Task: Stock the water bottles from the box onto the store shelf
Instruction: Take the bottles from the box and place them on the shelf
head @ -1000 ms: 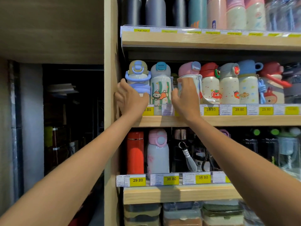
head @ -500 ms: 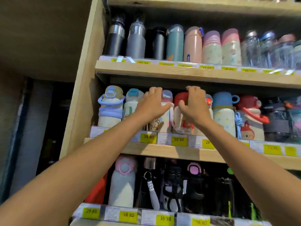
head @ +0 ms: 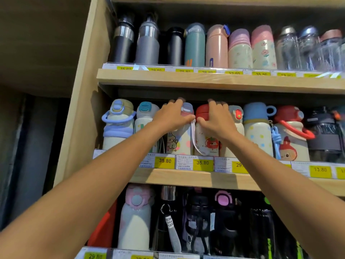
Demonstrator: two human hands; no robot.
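Observation:
On the middle wooden shelf (head: 186, 177) stands a row of children's water bottles. My left hand (head: 172, 116) wraps around the top of a pink-lidded bottle with a bunny print (head: 179, 142). My right hand (head: 217, 120) grips the top of the red-lidded bottle with a tomato print (head: 208, 141) right beside it. A white strap (head: 195, 139) hangs between the two bottles. Both bottles stand upright on the shelf. No box is in view.
Left of my hands stand a blue-handled bottle (head: 117, 124) and a teal-lidded one (head: 144, 116); to the right a blue-lidded one (head: 258, 128) and a red-handled one (head: 291, 135). Full shelves lie above (head: 186, 77) and below. The cabinet's wooden side wall (head: 82, 109) is at left.
Both hands have shifted right along the middle shelf, from the leftmost bottles to the pink-lidded and red-lidded ones. The view has tilted upward.

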